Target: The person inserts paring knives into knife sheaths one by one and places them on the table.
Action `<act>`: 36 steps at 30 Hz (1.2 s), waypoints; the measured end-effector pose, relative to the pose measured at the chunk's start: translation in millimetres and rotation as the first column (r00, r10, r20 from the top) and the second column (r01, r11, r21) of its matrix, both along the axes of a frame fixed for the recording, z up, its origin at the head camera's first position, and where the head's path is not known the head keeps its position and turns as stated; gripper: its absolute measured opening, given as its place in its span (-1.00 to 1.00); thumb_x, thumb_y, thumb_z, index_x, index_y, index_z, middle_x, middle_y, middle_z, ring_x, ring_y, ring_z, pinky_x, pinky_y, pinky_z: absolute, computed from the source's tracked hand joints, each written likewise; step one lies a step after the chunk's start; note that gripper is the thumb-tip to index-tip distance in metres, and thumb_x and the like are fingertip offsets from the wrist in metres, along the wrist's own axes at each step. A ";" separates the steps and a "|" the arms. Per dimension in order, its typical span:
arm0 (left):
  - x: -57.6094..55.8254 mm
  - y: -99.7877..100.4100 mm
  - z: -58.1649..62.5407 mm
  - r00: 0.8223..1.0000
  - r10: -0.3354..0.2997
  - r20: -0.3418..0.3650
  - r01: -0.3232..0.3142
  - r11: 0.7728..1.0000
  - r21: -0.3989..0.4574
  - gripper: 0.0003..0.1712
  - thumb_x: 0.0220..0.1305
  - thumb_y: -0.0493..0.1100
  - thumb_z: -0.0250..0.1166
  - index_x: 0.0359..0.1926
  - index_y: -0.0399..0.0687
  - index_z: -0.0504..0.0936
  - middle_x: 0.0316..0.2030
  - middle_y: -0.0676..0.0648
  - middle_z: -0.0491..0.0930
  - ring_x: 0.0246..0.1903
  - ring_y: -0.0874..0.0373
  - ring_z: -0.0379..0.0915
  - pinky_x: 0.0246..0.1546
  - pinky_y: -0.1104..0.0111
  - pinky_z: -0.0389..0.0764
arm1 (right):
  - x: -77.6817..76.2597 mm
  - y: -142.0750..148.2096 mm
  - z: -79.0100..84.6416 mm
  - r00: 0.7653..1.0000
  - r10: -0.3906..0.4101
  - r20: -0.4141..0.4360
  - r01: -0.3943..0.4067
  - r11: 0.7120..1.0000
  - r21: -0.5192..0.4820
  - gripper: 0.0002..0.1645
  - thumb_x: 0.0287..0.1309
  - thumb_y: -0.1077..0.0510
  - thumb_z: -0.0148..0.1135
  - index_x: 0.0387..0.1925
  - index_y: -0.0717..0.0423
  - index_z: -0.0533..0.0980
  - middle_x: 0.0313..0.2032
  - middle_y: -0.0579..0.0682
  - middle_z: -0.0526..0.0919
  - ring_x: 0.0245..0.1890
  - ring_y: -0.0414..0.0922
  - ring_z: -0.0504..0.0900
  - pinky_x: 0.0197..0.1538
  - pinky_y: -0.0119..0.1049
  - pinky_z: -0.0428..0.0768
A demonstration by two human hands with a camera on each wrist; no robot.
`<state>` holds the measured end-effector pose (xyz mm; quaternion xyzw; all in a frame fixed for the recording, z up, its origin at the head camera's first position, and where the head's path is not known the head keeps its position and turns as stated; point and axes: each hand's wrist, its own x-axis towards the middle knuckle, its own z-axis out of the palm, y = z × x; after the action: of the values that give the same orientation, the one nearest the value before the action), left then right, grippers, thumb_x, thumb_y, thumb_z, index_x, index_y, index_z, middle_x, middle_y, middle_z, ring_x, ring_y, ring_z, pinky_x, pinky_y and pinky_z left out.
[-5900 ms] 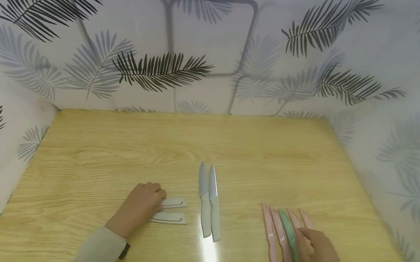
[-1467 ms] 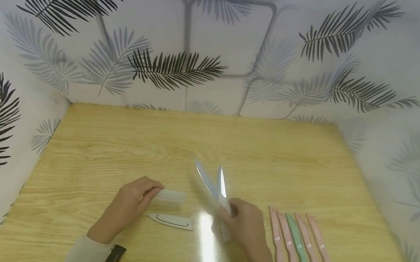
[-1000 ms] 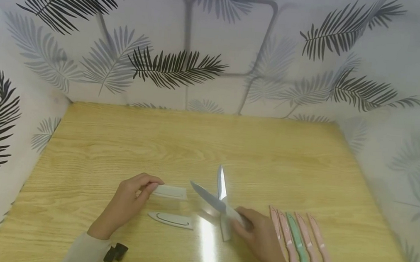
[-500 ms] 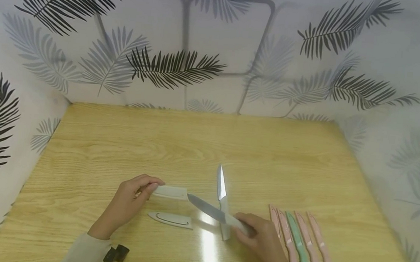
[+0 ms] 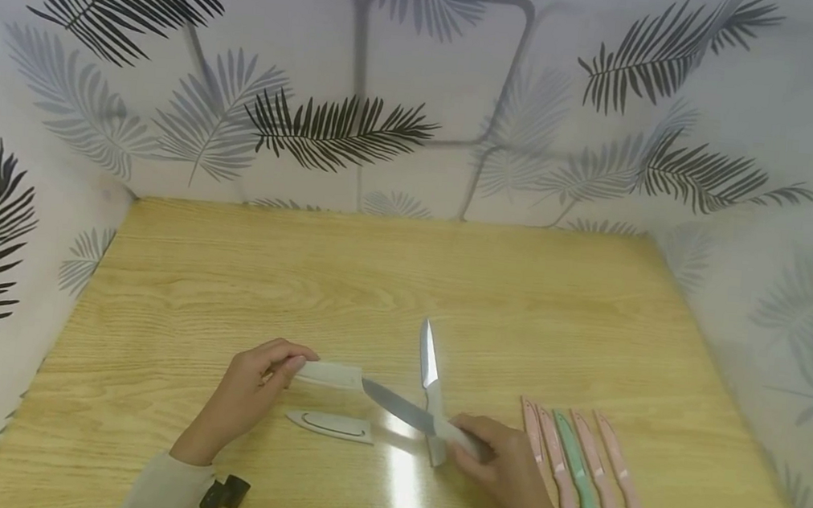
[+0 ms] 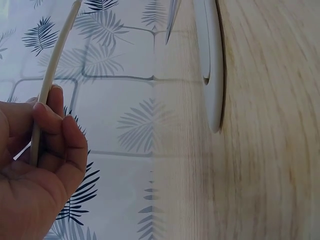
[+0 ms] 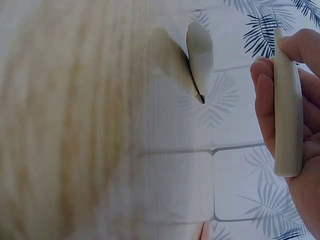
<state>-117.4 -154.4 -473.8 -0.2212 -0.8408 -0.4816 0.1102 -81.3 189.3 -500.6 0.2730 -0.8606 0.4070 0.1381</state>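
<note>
My left hand (image 5: 249,393) pinches a white knife sheath (image 5: 331,373) between thumb and fingers, held above the table. In the left wrist view the sheath (image 6: 56,60) is seen edge-on. My right hand (image 5: 507,464) grips the pale handle (image 7: 288,110) of a kitchen knife (image 5: 400,407), its blade pointing left. The blade's tip is at the sheath's right end; whether it has entered I cannot tell. Beneath the held knife lies a second pale-handled knife (image 5: 430,357) with a bare blade. A second white sheath (image 5: 331,426) lies on the table below the held one.
Several sheathed pink knives (image 5: 607,481) and one green knife (image 5: 579,479) lie in a row at the right. The wooden table (image 5: 375,275) reaches back to a leaf-patterned cloth (image 5: 423,62). A bright reflection shows near the front edge.
My right hand has lifted one pale knife from beside the other and swung its tip left and down to the sheath. My left hand has raised that sheath and holds nearly still.
</note>
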 end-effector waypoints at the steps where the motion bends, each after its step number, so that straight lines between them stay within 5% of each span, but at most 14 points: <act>1: 0.2 0.4 0.8 1.000 -0.006 0.008 0.006 1.000 -0.001 -0.77 0.31 -0.37 0.08 -0.14 -0.09 0.62 -0.38 0.14 0.52 -0.56 0.28 0.32 -0.51 0.44 0.49 | -0.3 0.0 0.5 1.000 0.005 -0.006 -0.005 1.000 0.005 -0.71 -0.15 0.29 0.38 -0.26 0.23 0.61 -0.36 -0.02 0.67 -0.45 -0.30 0.58 -0.43 -0.48 0.57; 8: 1.9 6.1 0.4 0.993 -0.083 0.081 0.083 0.997 -0.001 -0.83 0.34 -0.19 0.11 -0.15 -0.02 0.62 -0.28 0.21 0.55 -0.38 0.31 0.44 -0.37 0.39 0.56 | -3.9 -6.6 6.3 0.996 0.073 -0.056 -0.073 0.997 0.007 -0.72 -0.14 0.31 0.35 -0.26 0.21 0.61 -0.35 -0.04 0.67 -0.43 -0.25 0.59 -0.39 -0.46 0.58; 14: 1.6 11.2 -3.2 0.980 -0.182 0.085 0.184 0.983 -0.021 -0.61 0.08 -0.05 0.36 -0.07 -0.06 0.56 -0.19 0.15 0.55 -0.26 0.27 0.47 -0.26 0.35 0.56 | -5.7 -14.4 7.2 0.995 0.097 -0.017 -0.096 0.995 0.026 -0.76 -0.09 0.29 0.34 -0.27 0.16 0.62 -0.35 -0.07 0.66 -0.43 -0.28 0.58 -0.39 -0.49 0.57; 36: 2.6 17.6 -3.2 0.977 -0.211 -0.044 0.208 0.976 -0.060 -0.65 -0.13 -0.19 0.46 -0.21 0.01 0.64 -0.26 0.20 0.57 -0.25 0.30 0.46 -0.22 0.36 0.55 | -8.4 -20.6 15.9 0.987 0.149 0.053 -0.152 0.987 0.048 -0.78 -0.02 0.26 0.31 -0.24 0.14 0.62 -0.32 -0.06 0.66 -0.42 -0.31 0.55 -0.38 -0.53 0.54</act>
<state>-114.8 -136.8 -477.0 -0.3233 -0.8229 -0.4614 0.0736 -89.7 168.7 -484.7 0.3306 -0.8509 0.4005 0.0785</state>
